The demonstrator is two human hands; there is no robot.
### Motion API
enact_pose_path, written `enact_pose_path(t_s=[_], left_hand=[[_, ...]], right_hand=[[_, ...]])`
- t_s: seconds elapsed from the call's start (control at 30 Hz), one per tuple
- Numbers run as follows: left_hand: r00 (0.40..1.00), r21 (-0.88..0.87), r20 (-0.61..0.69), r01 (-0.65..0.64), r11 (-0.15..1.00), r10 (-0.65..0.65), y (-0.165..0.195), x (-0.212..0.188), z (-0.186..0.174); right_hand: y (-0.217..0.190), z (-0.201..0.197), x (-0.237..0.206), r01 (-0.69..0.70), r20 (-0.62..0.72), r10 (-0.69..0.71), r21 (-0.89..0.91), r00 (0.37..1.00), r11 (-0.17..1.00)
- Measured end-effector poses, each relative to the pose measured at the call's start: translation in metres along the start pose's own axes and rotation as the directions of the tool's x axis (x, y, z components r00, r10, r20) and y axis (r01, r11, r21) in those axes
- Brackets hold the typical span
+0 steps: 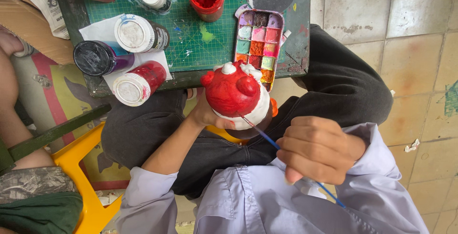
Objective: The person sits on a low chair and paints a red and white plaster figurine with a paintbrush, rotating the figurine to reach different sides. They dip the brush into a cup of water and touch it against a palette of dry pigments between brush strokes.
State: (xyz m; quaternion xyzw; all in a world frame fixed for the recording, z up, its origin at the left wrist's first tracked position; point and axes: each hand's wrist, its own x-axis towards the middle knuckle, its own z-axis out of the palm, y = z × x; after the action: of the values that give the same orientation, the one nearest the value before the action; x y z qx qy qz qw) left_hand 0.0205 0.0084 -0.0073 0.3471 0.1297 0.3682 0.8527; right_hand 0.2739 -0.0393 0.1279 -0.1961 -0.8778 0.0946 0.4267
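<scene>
paint bottles (138,33): 4 | palette (259,43): 1 | brush (267,138): 1 | figurine (236,93): 1

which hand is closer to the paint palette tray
Left. The left hand holds the red figurine just below the palette tray; the right hand, holding the brush, is lower, farther away.

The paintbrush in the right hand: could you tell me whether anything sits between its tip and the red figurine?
Nothing visible does. The right hand holds the paintbrush with its tip at the figurine, which the left hand holds from behind.
</scene>
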Motion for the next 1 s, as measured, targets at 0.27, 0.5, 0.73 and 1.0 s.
enact_pose_path(t_s=[0.27,0.5,0.73,1.0], left_hand=[[0.997,0.130,-0.074,-0.005,0.992,0.015,-0.002,-0.002,-0.003],[0.997,0.186,-0.078,-0.009,0.983,0.024,-0.001,-0.001,-0.005],[0.997,0.109,-0.075,0.005,0.994,0.003,0.002,-0.001,-0.004],[0.998,0.005,0.051,-0.038,0.999,0.038,-0.006,-0.006,-0.012]], right_hand=[[0.000,-0.002,0.006,0.062,0.053,-0.058,-0.088,0.997,0.994],[0.002,0.001,0.008,0.028,0.032,-0.024,-0.113,0.999,0.993],[-0.002,-0.005,0.007,-0.190,0.015,0.195,-0.152,0.981,0.970],[0.001,0.008,-0.003,-0.427,-0.249,0.465,0.193,0.850,0.884]])
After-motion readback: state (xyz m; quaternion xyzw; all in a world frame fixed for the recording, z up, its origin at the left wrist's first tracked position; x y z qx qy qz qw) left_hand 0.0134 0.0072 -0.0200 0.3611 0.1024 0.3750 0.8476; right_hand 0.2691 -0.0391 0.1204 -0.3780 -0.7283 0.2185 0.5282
